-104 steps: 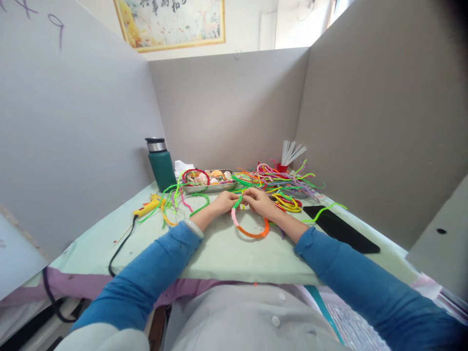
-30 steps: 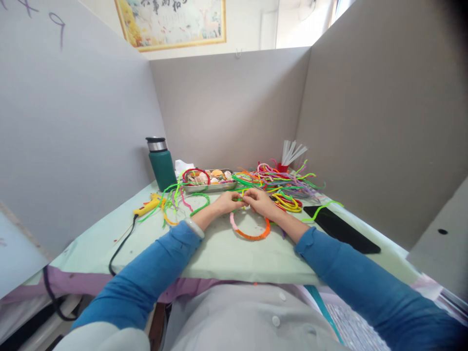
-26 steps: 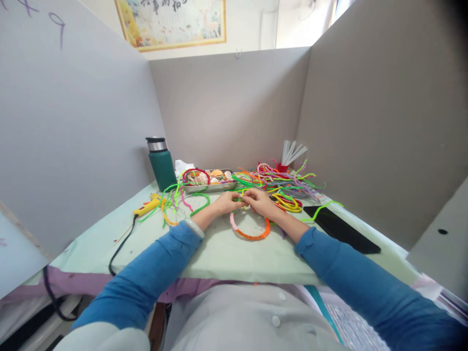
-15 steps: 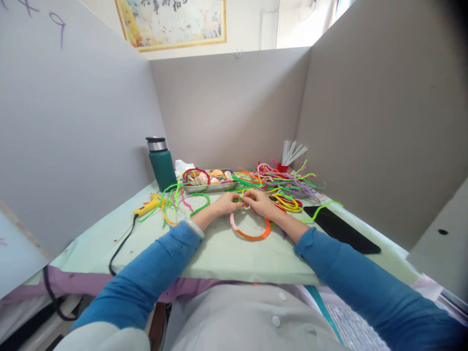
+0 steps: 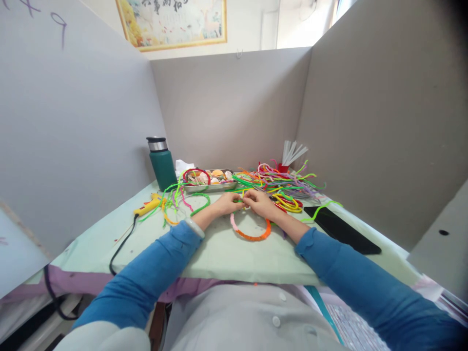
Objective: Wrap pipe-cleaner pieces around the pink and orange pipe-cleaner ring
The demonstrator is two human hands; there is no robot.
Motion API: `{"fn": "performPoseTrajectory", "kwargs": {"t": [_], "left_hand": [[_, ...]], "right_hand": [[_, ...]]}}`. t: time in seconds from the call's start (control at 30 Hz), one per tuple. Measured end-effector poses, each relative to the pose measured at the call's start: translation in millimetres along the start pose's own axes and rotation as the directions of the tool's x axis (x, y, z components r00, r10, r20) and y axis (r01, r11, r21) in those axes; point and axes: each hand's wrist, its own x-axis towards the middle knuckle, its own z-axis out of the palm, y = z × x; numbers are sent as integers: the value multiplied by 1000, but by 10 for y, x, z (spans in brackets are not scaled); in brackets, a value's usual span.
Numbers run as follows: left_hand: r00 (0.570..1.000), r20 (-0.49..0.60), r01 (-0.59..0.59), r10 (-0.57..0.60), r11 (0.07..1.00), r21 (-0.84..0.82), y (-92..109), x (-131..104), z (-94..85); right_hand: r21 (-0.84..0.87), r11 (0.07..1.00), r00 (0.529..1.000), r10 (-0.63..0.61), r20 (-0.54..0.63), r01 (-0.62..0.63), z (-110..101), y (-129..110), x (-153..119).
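A ring wrapped in pink and orange pipe cleaner (image 5: 252, 237) lies at the middle of the table, its far side hidden by my hands. My left hand (image 5: 227, 203) is closed in a pinch at the ring's far left part. Fingertips of my right hand (image 5: 259, 203) meet it there, pinched as well. A bit of yellow and green pipe cleaner shows between the fingers; its exact hold is too small to make out. Beyond my right hand lie coiled yellow pipe cleaners (image 5: 288, 204). A green wrapped loop (image 5: 203, 207) is left of my left hand.
A metal tray (image 5: 219, 187) of shells stands behind my hands. At left are a green bottle (image 5: 163, 168) and a yellow glue gun (image 5: 148, 207) with its cord. A pile of pipe cleaners (image 5: 281, 178), white glue sticks (image 5: 292, 153) and a black tablet (image 5: 341, 229) are at right. Grey partitions surround the table.
Both hands stay at the ring's far side; only the fingers shift very slightly. Nothing else has visibly moved.
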Motion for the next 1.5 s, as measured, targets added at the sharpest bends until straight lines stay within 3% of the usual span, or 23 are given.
{"fn": "performPoseTrajectory", "kwargs": {"t": [0.67,1.13,1.33,1.5], "left_hand": [[1000,21,-1,0,999,48,37,-19,-20],[1000,14,27,-27,999,-24,34,-17,-17],[998,-37,55,-60,993,-108,55,-8,-20],[989,-109,87,-96,993,-85,19,14,4]], "right_hand": [[-105,994,1000,1,15,0,-4,-3,2],[-44,999,1000,14,21,-13,-8,-10,1],[-8,999,999,34,9,-34,-5,-3,7],[-8,999,999,38,-2,-38,12,9,10]]}}
